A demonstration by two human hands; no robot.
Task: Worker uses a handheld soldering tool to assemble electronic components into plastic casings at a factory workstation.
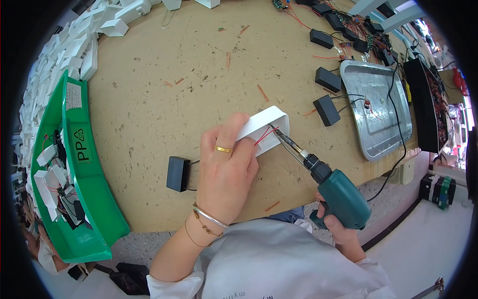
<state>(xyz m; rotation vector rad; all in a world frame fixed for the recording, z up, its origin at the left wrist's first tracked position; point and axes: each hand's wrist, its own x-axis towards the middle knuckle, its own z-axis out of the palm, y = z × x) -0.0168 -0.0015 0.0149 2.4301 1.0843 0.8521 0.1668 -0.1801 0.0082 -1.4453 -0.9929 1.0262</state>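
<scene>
My left hand [226, 159] is closed around a white plastic housing [259, 122] and holds it just above the table, its open end toward the right. Thin red wires [264, 136] show at that opening. My right hand [339, 231] grips a green pistol-shaped soldering gun [346, 197] by its handle. The gun's metal tip reaches into the housing's opening beside the red wires; its exact contact point is too small to tell. Left of my left hand, a black rectangular box [178, 174] lies on the table, its dark leads running under the hand.
A green bin [94, 199] with wired parts stands at left, below piled white housings [74, 52]. At right are a metal tray [381, 142], black boxes [327, 110] and tangled circuit boards. A black power cord [401, 119] crosses the tray. Reddish strips dot the cardboard-covered table [149, 119].
</scene>
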